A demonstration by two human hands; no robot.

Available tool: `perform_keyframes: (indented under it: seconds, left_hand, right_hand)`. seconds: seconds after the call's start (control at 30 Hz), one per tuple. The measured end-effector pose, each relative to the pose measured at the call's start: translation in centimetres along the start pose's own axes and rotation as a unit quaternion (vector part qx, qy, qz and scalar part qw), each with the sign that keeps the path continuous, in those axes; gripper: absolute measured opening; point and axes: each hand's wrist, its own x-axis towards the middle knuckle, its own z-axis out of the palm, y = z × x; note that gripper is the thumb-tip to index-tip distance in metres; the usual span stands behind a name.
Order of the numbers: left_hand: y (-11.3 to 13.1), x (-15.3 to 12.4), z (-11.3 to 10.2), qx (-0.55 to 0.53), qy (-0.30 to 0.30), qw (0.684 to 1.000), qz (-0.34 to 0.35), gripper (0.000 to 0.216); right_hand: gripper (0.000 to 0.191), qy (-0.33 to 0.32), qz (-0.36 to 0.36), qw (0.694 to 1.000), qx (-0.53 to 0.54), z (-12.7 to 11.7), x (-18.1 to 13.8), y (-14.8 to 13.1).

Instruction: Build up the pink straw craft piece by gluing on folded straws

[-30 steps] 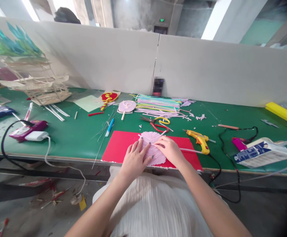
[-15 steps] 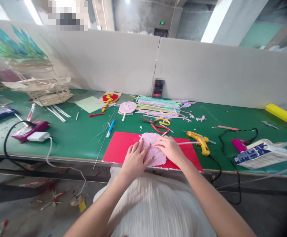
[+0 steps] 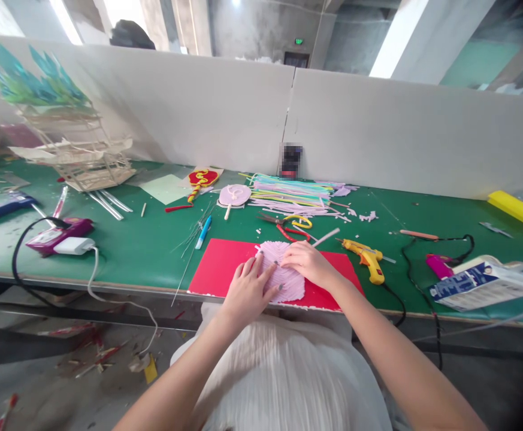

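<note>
A round, ridged pale-pink piece [image 3: 292,291] lies on a red sheet [image 3: 214,266] at the table's front edge. My left hand [image 3: 250,288] rests on it, fingers spread and pressing flat. At its upper right side, my right hand [image 3: 307,263] has thumb and fingers pinched together on a pale-pink pipe cleaner [image 3: 327,237], whose free end sticks out up and to the right. The pinched fingertips touch the round piece and hide the strip's other end. Just beyond are scissors [image 3: 298,222] with red and yellow handles.
Many pastel pipe cleaners [image 3: 292,194] lie at the back, beside a pink lollipop-shaped piece [image 3: 235,195] and a red-yellow one [image 3: 202,178]. A yellow glue gun [image 3: 369,260] and a carton [image 3: 481,284] lie right. A purple power strip [image 3: 61,235] and a blue pen [image 3: 203,232] lie left.
The pipe cleaner's free end has swung from pointing right to pointing up and right. My right hand has shifted slightly; my left hand stays on the round piece.
</note>
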Motion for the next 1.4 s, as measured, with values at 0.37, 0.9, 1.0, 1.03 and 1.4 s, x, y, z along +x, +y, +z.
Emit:
perform_keyframes:
  seconds: [0.37, 0.9, 1.0, 1.03, 1.4]
  left_hand:
    - [0.0, -0.2, 0.4, 0.029, 0.011, 1.000, 0.006, 0.053]
    - [0.0, -0.2, 0.1, 0.008, 0.004, 1.000, 0.004, 0.054]
    - [0.0, -0.2, 0.1, 0.006, -0.005, 1.000, 0.000, 0.053]
    - [0.0, -0.2, 0.1, 0.004, -0.005, 1.000, -0.002, 0.053]
    - [-2.4, 0.8, -0.2, -0.182, 0.123, 0.958, -0.184, 0.035]
  right_hand:
    - [0.013, 0.024, 0.046, 0.999, -0.014, 0.4, -0.8, -0.3]
    - [0.018, 0.017, 0.077, 0.997, -0.001, 0.0, -1.2, -0.8]
    - [0.019, 0.021, 0.071, 0.997, -0.011, 0.1, -1.2, -0.9]
    - [0.018, 0.025, 0.070, 0.997, -0.016, 0.0, -1.2, -1.0]
    - [0.018, 0.196, 0.319, 0.926, 0.044, -1.8, -3.8, -2.6]
